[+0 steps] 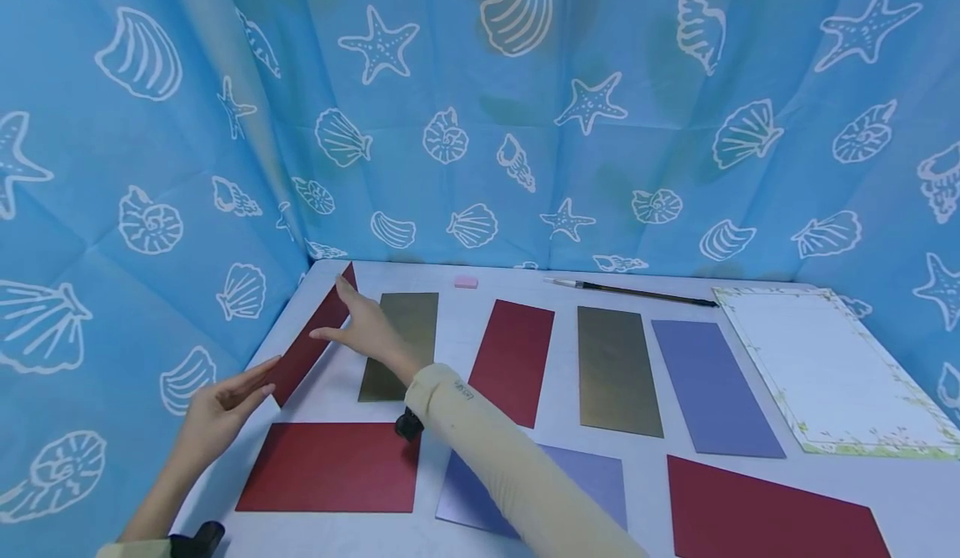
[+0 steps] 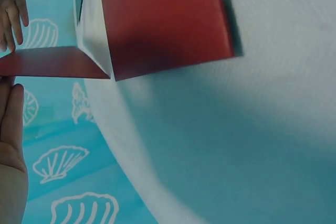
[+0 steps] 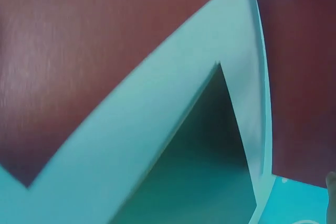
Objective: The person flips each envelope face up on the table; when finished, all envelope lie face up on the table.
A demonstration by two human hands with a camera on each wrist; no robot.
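Note:
At the left edge of the table a long dark red card (image 1: 311, 348) stands tilted on edge. My left hand (image 1: 217, 416) pinches its near end between thumb and fingers. Over its far end reaches my right hand (image 1: 367, 324), thumb spread from the forefinger, fingertips at the card. The left wrist view shows the red card (image 2: 47, 62) side-on, with straight fingers (image 2: 13, 17) coming down to it from above. In the right wrist view the red card (image 3: 299, 82) is at the right, with a fingertip (image 3: 331, 184) by its lower corner.
Red cards (image 1: 330, 466), olive cards (image 1: 618, 370) and purple cards (image 1: 716, 387) lie flat on the white table (image 1: 465, 533). Farther back are a pink eraser (image 1: 466, 282) and a brush (image 1: 637, 292). A floral-bordered sheet (image 1: 847, 366) lies right. Blue shell-print curtains (image 1: 480, 174) enclose the table.

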